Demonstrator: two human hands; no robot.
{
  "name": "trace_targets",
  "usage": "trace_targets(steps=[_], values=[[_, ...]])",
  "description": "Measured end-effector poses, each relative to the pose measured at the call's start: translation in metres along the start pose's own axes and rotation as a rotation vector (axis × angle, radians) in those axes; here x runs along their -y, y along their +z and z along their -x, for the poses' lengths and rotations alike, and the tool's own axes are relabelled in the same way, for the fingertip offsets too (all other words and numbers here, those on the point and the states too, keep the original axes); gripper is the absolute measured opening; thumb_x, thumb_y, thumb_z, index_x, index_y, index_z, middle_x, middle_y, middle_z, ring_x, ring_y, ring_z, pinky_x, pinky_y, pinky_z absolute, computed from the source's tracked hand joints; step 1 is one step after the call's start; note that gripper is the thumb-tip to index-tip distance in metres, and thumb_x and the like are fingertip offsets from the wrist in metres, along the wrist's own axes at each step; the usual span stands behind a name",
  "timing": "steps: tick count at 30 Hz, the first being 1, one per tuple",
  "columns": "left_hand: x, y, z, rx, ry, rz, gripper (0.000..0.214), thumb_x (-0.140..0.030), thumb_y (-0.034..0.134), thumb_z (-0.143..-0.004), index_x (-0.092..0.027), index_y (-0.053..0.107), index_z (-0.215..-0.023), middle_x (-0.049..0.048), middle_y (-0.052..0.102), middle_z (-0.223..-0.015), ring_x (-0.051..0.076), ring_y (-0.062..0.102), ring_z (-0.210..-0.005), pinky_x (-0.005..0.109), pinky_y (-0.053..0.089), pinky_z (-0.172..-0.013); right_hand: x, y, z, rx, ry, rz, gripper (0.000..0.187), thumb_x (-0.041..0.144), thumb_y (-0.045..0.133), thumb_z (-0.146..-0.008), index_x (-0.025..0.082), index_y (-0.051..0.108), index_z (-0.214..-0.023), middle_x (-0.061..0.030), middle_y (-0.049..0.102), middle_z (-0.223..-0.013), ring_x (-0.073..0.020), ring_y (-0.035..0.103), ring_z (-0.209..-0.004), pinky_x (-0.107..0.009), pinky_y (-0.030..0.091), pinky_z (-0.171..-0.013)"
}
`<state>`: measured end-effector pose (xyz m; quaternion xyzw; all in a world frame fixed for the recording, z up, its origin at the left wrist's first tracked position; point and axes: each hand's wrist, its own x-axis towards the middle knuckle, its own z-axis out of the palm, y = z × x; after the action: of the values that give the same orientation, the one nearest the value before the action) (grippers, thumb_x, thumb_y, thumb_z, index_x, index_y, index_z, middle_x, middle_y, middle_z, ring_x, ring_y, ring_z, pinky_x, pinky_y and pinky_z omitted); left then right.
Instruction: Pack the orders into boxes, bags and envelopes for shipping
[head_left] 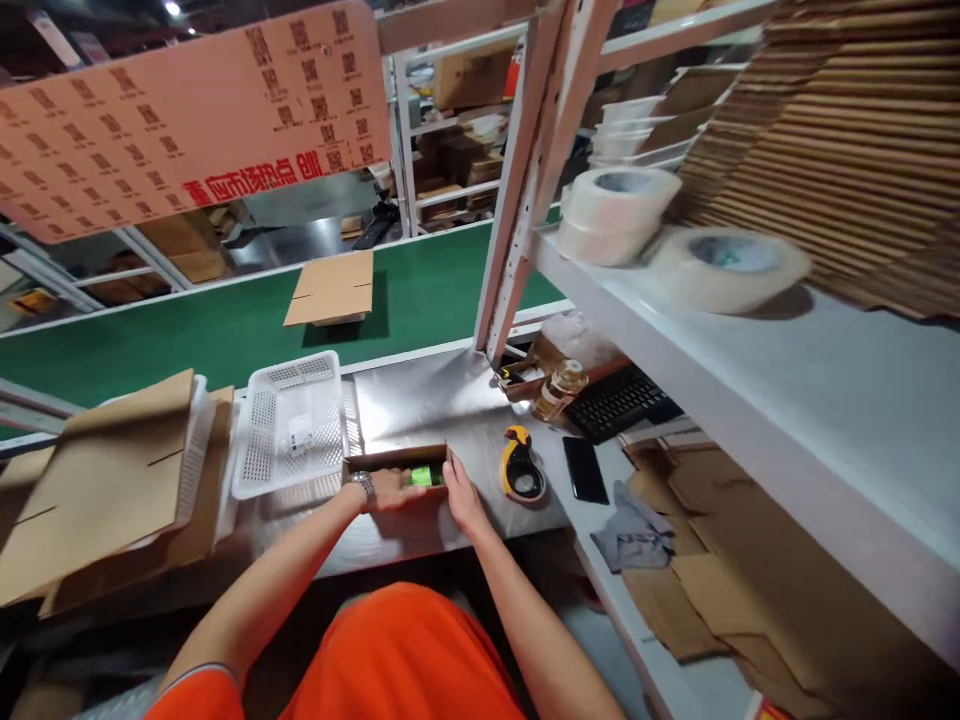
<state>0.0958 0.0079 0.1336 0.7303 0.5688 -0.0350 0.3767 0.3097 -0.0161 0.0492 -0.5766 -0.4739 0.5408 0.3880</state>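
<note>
The head camera looks down on your packing bench [427, 400], a bare metal top that runs along the green conveyor [225, 330]. It sits just behind the bench, so a finished box only has to go a short way; one closed carton [331, 288] lies flat on it now. To your right a white shelf [750, 370] stands at arm height with two rolls of tape [619, 212] near its front edge, within reach. Stacks of flat cardboard [105, 485] lean at your left, close enough to pull from without stepping away. A white basket [291, 425] lies between that stack and your hands, touching the open box.

That small open box [397, 468] lies at the near edge of the bench, right in front of you, with a green item [426, 476] showing inside it. Your left hand [391, 490] lies over the box with fingers extended flat, pressing down rather than gripping; I cannot tell whether it holds anything beneath. Your right hand [459, 492] rests open against the box's right end, fingers loosely spread, bracing that side. Just beside it lie the yellow tape cutter [520, 464] and a dark phone [585, 469], parked clear of the box.
</note>
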Motion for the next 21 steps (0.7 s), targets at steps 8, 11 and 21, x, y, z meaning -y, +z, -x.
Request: trace_targets(steps=[8,11,21], values=[[0.009,0.034,0.059,-0.44,0.115,0.128,0.049,-0.056,0.059,-0.109,-0.02,0.078,-0.135,0.0194,0.075,-0.148,0.033,0.069,-0.14,0.049,0.051,-0.126,0.007,-0.011,0.008,-0.068,-0.01,0.122,0.093,0.086,0.045,-0.097,0.021,0.055,-0.163,-0.0195,0.058,-0.169,-0.0367,0.054,-0.157,-0.054,0.042,-0.132],[0.037,0.07,0.121,-0.771,0.079,0.247,0.038,-0.042,0.051,-0.114,-0.021,0.081,-0.122,0.014,0.083,-0.121,0.025,0.077,-0.116,0.042,0.06,-0.11,0.01,-0.01,0.035,-0.271,-0.262,0.145,0.078,0.078,0.06,-0.097,0.019,0.064,-0.147,-0.0204,0.069,-0.147,-0.0338,0.069,-0.131,-0.056,0.054,-0.117],[0.179,0.231,0.391,-0.841,-1.207,0.632,0.02,-0.022,0.067,-0.095,-0.018,0.078,-0.079,0.0095,0.084,-0.091,0.026,0.078,-0.1,0.035,0.057,-0.098,0.016,0.116,0.124,0.49,-0.171,0.256,0.071,0.09,0.078,-0.075,0.021,0.083,-0.09,-0.0099,0.084,-0.084,-0.0274,0.076,-0.076,-0.036,0.063,-0.068]])
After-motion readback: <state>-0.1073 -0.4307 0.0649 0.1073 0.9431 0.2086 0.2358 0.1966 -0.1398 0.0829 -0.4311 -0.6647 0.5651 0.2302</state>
